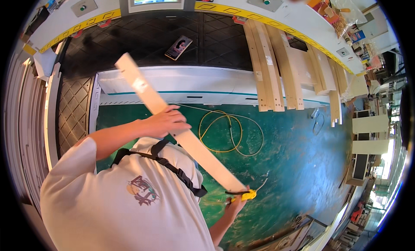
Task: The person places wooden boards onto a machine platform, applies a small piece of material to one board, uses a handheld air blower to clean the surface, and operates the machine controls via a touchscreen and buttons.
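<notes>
The long pale board (203,153) slants in front of the person above the green floor (285,160), the left hand (167,122) closed around its middle and the right hand (237,204) wrapped around a yellow tool (249,194) at its lower end; whether that hand also grips the wood, I cannot tell. A firm left hold should best steady that end, with the upper end kept clear of the black tabletop (125,41).
</notes>
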Action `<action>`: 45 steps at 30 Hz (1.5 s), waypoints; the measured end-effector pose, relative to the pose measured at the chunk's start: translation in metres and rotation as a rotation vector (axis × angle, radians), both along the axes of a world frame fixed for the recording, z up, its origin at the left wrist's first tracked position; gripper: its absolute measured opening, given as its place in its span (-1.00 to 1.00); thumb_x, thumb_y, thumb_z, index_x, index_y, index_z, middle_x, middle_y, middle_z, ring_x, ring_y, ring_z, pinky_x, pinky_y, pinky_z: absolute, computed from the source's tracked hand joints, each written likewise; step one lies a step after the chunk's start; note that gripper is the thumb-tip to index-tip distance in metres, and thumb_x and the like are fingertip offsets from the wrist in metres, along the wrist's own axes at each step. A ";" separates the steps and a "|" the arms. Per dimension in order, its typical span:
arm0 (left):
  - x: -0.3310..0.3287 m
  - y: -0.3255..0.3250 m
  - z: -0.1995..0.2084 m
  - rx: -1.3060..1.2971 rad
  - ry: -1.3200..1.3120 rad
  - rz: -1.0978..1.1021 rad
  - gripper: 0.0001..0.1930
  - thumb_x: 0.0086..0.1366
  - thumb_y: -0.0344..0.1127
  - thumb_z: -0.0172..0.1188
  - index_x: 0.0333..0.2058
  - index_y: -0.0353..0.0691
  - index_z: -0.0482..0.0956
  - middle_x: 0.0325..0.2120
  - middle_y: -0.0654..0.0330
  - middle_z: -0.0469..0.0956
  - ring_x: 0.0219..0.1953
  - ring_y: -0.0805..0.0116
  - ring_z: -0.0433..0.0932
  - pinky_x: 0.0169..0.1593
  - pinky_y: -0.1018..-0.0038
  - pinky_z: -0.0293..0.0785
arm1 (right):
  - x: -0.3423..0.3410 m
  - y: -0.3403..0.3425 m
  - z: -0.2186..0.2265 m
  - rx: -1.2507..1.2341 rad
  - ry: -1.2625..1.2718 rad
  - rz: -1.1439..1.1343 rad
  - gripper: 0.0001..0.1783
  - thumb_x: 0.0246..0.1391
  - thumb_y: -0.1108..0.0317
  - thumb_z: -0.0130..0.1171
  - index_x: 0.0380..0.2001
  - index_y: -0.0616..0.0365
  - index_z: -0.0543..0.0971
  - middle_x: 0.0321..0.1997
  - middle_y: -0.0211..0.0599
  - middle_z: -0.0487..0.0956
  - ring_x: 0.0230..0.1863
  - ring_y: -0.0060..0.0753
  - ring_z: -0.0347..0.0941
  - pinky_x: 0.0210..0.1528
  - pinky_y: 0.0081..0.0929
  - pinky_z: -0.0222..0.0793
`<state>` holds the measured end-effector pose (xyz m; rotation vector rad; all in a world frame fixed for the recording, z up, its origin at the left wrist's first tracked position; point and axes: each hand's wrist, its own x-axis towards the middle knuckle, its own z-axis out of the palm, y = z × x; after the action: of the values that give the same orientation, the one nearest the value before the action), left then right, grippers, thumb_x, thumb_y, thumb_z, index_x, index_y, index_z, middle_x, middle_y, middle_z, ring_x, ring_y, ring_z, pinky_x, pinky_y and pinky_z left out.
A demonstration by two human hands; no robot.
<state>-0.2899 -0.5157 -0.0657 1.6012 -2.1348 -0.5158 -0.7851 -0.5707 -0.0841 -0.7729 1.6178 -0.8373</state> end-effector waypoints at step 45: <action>-0.191 -0.512 -0.049 -0.014 -0.071 -0.632 -0.83 0.20 -0.33 0.25 -0.21 -0.04 0.57 -0.31 0.26 0.52 -0.08 0.20 0.55 0.10 0.17 0.30 | -0.100 -0.217 0.013 0.375 0.426 -0.315 -0.51 0.32 0.06 0.12 0.16 0.15 0.48 -0.09 -0.21 0.67 -0.26 -0.34 0.65 -0.59 -0.52 0.21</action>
<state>-0.4808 -1.0278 -0.1145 0.9163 -2.6804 -0.6321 -0.8847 -0.7874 -0.0707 -0.4500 2.2387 -0.5766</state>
